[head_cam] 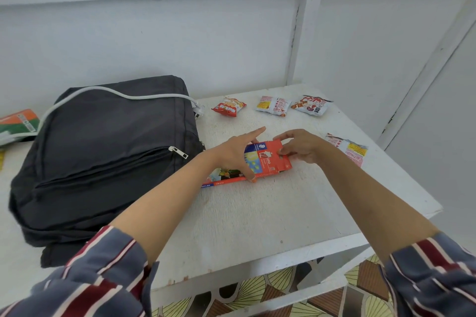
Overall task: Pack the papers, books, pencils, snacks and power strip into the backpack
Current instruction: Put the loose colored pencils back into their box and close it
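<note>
A red pencil box (268, 162) lies on the white table (257, 213), just right of the dark grey backpack (103, 157). My left hand (237, 154) holds the box's left part, thumb on its near edge, forefinger stretched out. My right hand (301, 147) pinches the box's right end flap. Several snack packets lie beyond: a red one (228, 106), a white and yellow one (274, 105), a white and red one (311, 105), and one (347, 149) behind my right wrist. A white power cord (116, 92) runs over the backpack, its plug (198, 110) at the bag's far right corner.
An orange and green book (18, 123) lies at the far left behind the backpack, partly cut off. White walls stand close behind and to the right of the table. The table's near edge (257, 265) drops to a patterned floor (283, 288).
</note>
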